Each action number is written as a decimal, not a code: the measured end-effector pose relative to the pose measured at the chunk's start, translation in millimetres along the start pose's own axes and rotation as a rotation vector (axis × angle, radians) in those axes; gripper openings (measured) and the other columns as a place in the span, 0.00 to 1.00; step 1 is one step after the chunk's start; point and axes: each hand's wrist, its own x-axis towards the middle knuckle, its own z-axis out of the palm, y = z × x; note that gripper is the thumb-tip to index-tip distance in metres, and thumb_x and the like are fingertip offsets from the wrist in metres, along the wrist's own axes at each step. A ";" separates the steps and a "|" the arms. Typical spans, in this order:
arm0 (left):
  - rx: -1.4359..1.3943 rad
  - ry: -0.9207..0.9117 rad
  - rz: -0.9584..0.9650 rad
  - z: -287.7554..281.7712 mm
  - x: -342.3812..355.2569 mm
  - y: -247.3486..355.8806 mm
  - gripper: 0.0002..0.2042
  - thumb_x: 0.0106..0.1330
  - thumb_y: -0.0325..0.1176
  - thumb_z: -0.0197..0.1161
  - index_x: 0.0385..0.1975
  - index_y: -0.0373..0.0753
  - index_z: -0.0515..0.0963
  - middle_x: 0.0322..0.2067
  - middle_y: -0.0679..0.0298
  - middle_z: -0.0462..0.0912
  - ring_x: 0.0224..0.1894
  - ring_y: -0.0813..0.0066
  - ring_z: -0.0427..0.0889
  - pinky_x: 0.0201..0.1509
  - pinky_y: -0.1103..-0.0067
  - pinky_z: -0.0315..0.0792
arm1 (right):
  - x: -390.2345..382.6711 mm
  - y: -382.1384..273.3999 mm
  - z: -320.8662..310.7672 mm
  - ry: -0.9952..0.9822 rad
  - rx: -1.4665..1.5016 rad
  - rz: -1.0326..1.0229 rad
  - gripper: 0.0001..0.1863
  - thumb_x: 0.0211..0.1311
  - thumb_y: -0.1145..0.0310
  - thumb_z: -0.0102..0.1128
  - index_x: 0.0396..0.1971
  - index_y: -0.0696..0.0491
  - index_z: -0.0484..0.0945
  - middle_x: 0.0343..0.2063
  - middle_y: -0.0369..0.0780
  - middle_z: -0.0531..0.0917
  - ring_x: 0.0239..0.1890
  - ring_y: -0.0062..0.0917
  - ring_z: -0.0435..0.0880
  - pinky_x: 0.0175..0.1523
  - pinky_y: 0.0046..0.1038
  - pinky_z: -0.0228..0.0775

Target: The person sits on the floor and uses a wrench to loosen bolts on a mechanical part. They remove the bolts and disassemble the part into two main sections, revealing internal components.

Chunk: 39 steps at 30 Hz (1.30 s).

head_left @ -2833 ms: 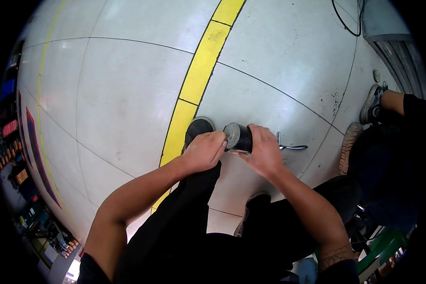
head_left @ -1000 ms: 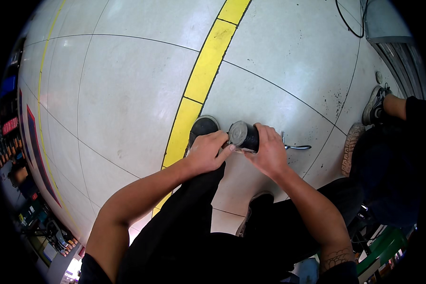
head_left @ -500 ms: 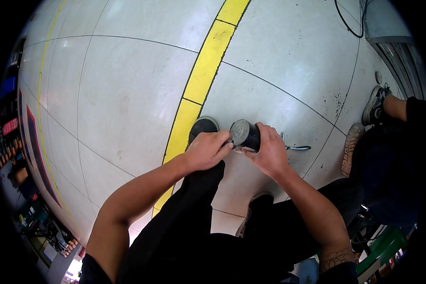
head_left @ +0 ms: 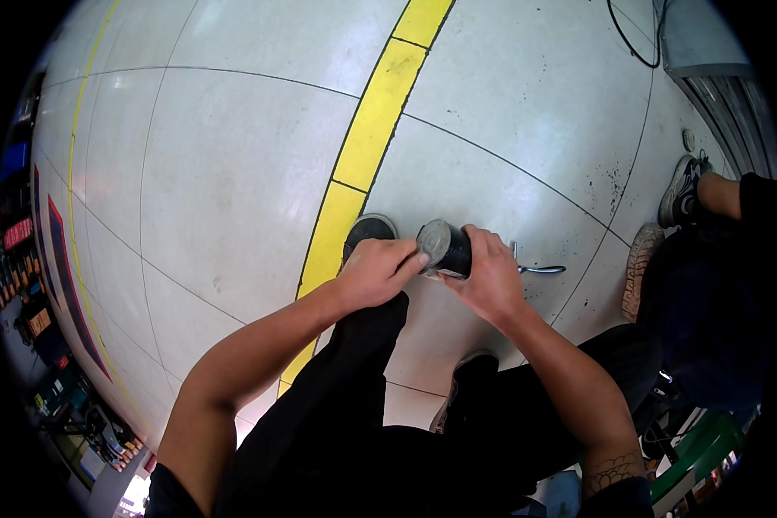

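Note:
A short dark cylinder (head_left: 459,251) with a round, worn grey end face (head_left: 438,242) is held up above the floor in front of my knees. My right hand (head_left: 493,274) wraps round its side from the right. From the left, my left hand (head_left: 383,269) has its fingers bent and its thumb pressed against the rim of the grey end. Whether a small part is pinched there is hidden by the fingers. Just past my right hand, a shiny metal hand tool with a curved handle (head_left: 544,269) lies on the floor.
A yellow stripe (head_left: 367,142) crosses the pale tiled floor. To the right sits another person with a shoe (head_left: 682,192) near a grey ribbed metal unit (head_left: 723,108) and a black cable (head_left: 634,56). A green stool (head_left: 699,453) stands lower right; stocked shelves (head_left: 26,250) line the far left.
My left thumb has shifted slightly over the rim onto the grey end face. Both hands and the cylinder otherwise keep nearly the same place.

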 end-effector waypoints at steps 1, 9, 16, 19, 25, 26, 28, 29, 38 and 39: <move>-0.017 0.041 0.007 -0.3 -0.5 5.0 0.11 0.83 0.36 0.60 0.41 0.35 0.74 0.32 0.45 0.81 0.35 0.39 0.82 0.38 0.54 0.73 | 0.0 0.1 0.4 -0.002 0.002 -0.003 0.48 0.50 0.53 0.91 0.67 0.59 0.74 0.54 0.47 0.85 0.57 0.46 0.85 0.63 0.45 0.78; 0.036 0.050 0.019 8.0 -2.9 -4.6 0.12 0.83 0.36 0.59 0.38 0.34 0.74 0.29 0.46 0.81 0.33 0.37 0.82 0.38 0.52 0.74 | -1.0 -0.8 3.5 -0.010 0.022 -0.013 0.48 0.49 0.57 0.91 0.67 0.58 0.73 0.54 0.47 0.85 0.57 0.46 0.85 0.64 0.45 0.77; -0.003 0.134 0.053 11.3 -6.5 -2.7 0.14 0.83 0.38 0.60 0.36 0.34 0.75 0.27 0.47 0.80 0.32 0.37 0.81 0.38 0.53 0.74 | 0.6 -0.5 2.1 -0.008 0.042 0.001 0.48 0.49 0.58 0.91 0.67 0.59 0.74 0.54 0.48 0.86 0.57 0.47 0.85 0.64 0.46 0.78; 0.031 0.122 0.062 11.2 -2.8 -3.8 0.13 0.82 0.37 0.60 0.37 0.34 0.74 0.27 0.48 0.79 0.32 0.38 0.81 0.38 0.53 0.73 | -0.7 1.4 2.9 -0.006 0.038 0.000 0.47 0.49 0.57 0.90 0.67 0.58 0.74 0.55 0.47 0.85 0.57 0.47 0.84 0.64 0.46 0.77; 0.047 0.138 0.126 5.4 0.0 2.0 0.12 0.83 0.37 0.58 0.38 0.36 0.74 0.28 0.48 0.81 0.33 0.39 0.82 0.41 0.52 0.74 | -2.0 0.2 3.6 -0.005 0.042 -0.004 0.48 0.49 0.57 0.91 0.67 0.58 0.74 0.55 0.47 0.85 0.58 0.47 0.84 0.65 0.46 0.77; 0.058 0.121 0.118 6.4 0.4 0.5 0.12 0.84 0.38 0.58 0.39 0.36 0.74 0.28 0.48 0.81 0.33 0.39 0.83 0.41 0.51 0.74 | -2.3 0.7 3.5 -0.006 0.041 0.002 0.48 0.48 0.57 0.91 0.67 0.59 0.74 0.56 0.48 0.85 0.59 0.48 0.84 0.66 0.46 0.77; 0.079 0.098 0.093 8.1 0.5 -1.9 0.11 0.84 0.37 0.58 0.39 0.36 0.75 0.28 0.48 0.82 0.33 0.38 0.83 0.42 0.51 0.75 | -3.0 2.1 3.1 0.001 0.040 0.004 0.49 0.48 0.57 0.92 0.67 0.59 0.74 0.56 0.48 0.85 0.59 0.48 0.85 0.65 0.46 0.77; 0.073 0.109 0.100 8.2 0.3 -2.1 0.12 0.84 0.37 0.58 0.39 0.36 0.74 0.28 0.48 0.81 0.33 0.39 0.83 0.41 0.51 0.74 | -3.3 2.3 2.7 0.012 0.041 0.000 0.48 0.48 0.57 0.91 0.67 0.58 0.74 0.55 0.47 0.85 0.58 0.47 0.85 0.64 0.46 0.78; 0.026 0.109 0.046 13.6 1.1 -3.3 0.12 0.83 0.35 0.59 0.37 0.35 0.74 0.28 0.47 0.80 0.33 0.39 0.81 0.39 0.53 0.72 | -1.7 -1.5 -3.9 -0.033 0.057 0.062 0.48 0.49 0.61 0.91 0.68 0.59 0.73 0.57 0.49 0.86 0.61 0.47 0.85 0.68 0.46 0.77; 0.019 0.127 0.050 14.0 1.4 0.0 0.12 0.83 0.35 0.59 0.37 0.35 0.74 0.29 0.47 0.80 0.33 0.39 0.81 0.39 0.53 0.72 | -2.2 -1.2 -4.4 -0.036 0.058 0.066 0.48 0.49 0.61 0.90 0.68 0.59 0.73 0.57 0.49 0.86 0.61 0.47 0.85 0.68 0.46 0.77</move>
